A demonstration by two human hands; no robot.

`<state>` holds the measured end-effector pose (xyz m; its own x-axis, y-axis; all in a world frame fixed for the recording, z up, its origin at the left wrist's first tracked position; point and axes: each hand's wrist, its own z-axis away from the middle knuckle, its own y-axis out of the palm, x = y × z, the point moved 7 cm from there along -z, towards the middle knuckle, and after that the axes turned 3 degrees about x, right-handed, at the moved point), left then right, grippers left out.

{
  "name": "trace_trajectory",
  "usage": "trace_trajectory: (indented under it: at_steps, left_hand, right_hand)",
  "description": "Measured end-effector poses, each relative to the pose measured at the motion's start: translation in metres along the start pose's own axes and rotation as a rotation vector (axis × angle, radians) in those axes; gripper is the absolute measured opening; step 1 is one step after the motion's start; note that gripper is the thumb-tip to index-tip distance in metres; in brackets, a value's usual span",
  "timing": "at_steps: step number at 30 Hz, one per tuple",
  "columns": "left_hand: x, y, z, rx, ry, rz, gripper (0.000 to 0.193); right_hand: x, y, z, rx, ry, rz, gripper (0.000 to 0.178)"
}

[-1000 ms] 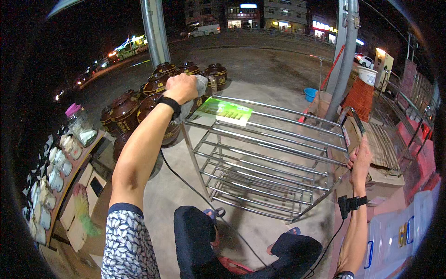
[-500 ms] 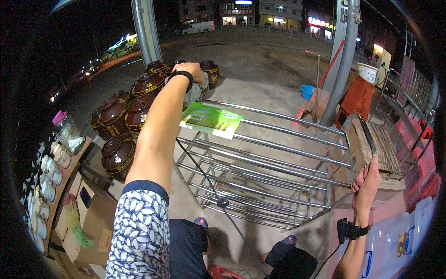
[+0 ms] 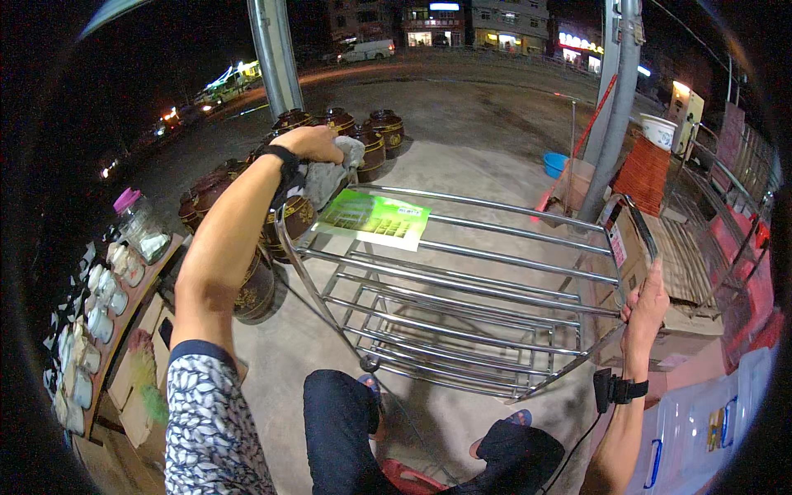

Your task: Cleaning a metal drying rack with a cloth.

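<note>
A shiny metal-tube rack (image 3: 520, 233) stands before me, its parallel bars running left to right. My left hand (image 3: 312, 143) reaches over its far left corner, fingers closed round a crumpled grey cloth (image 3: 332, 175). The cloth hangs at the rack's left end; the hand hides part of it. Across the left part of the top bars lies a green printed sheet (image 3: 375, 219). At the right end, my right hand (image 3: 647, 310) is closed on the rack's end tube.
Several brown glazed jars (image 3: 384, 129) stand beyond and left of the rack. Lidded containers line a shelf (image 3: 136, 307) at left. Cardboard boxes (image 3: 672, 256) and a clear plastic bin (image 3: 689, 417) sit at right. A grey post (image 3: 615, 140) rises near a blue basin (image 3: 555, 164).
My left hand has moved left with the cloth, baring more of the rack's left end frame. My right hand stays on the right end. The view has shifted slightly.
</note>
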<state>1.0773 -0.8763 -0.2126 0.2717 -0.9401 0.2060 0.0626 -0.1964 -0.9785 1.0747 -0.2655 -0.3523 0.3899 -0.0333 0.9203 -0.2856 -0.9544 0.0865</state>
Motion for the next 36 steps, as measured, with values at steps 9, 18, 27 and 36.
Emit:
trace_trajectory:
  at_steps: [9, 18, 27, 36]
  left_hand:
    - [-0.007, 0.008, 0.129, -0.345, 0.076, 0.13, 0.056]
    - [0.096, 0.107, 0.136, -0.304, -0.012, 1.749, 0.04]
    - [0.03, 0.131, 0.007, -0.112, 0.473, 1.08, 0.064]
    - [0.024, 0.176, -0.028, -0.046, 0.611, 1.645, 0.067]
  right_hand:
    - [-0.003, -0.004, -0.004, 0.0, -0.005, 0.01, 0.05]
    - [-0.002, 0.004, -0.006, 0.039, -0.017, -0.066, 0.049]
    - [-0.003, -0.003, -0.001, -0.031, 0.024, -0.013, 0.053]
    - [0.004, -0.005, 0.001, -0.065, 0.046, 0.018, 0.055]
